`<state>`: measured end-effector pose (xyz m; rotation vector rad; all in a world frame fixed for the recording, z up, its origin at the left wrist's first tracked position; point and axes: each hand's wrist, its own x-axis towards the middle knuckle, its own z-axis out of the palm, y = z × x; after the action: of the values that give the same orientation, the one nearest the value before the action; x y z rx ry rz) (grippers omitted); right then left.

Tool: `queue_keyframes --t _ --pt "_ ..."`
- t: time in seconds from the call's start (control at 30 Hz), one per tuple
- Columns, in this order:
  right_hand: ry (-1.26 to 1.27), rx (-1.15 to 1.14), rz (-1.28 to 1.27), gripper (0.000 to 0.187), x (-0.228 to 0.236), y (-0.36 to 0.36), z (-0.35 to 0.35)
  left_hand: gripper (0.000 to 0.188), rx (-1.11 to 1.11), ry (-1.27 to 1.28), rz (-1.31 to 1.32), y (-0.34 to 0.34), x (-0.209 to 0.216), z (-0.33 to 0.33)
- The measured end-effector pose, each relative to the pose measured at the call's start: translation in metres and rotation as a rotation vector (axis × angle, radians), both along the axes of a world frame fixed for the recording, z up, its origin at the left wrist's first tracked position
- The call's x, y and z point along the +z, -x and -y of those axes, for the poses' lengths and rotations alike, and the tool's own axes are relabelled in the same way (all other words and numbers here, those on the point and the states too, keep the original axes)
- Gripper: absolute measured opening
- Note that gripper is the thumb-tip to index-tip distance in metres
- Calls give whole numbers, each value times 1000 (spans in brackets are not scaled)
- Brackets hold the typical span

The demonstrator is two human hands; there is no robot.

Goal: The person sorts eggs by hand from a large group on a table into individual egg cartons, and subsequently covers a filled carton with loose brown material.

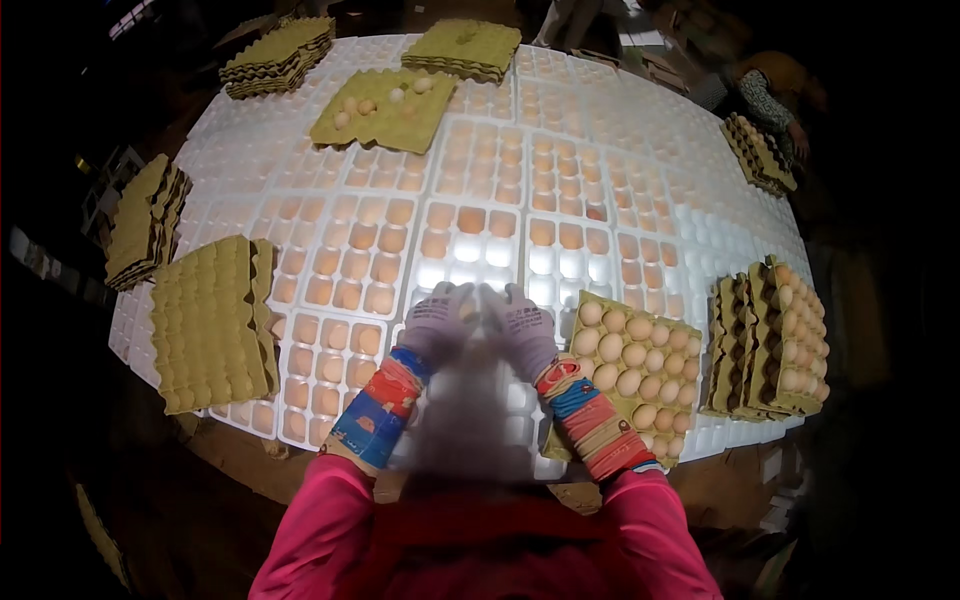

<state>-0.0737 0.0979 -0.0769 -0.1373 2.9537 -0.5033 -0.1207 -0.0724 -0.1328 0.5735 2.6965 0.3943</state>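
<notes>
Left hand, right hand half-curled, hold unclear; white tray glossy, square-celled.

The single head view looks down and forward over the white trays. It sits near, above the person's forearms, its fisheye lens bowing the tray rows.

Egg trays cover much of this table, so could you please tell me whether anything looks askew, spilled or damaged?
One olive pulp tray toward the far side lies aslant across the white trays, holding only a few scattered eggs, which looks odd beside the filled rows around it. I can't see any spill.
</notes>
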Motion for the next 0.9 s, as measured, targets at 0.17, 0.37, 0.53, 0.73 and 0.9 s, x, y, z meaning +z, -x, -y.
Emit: queue_keyframes --t 0.17,0.37,0.53,0.73,0.9 --pt "-47 -88 -329 40 -37 47 -7 44 596 -1401 659 27 4 27" --pt "90 -114 -608 40 -20 35 -3 43 122 -813 -367 11 1 25" --pt "307 -351 -423 37 48 -84 -93 53 38 -653 -637 -9 8 20" --pt "-109 -223 -144 45 34 -143 -125 65 -461 -601 -485 -84 62 -107" --pt "205 -355 -227 40 4 -153 -149 59 -491 -397 -401 -103 35 -139"
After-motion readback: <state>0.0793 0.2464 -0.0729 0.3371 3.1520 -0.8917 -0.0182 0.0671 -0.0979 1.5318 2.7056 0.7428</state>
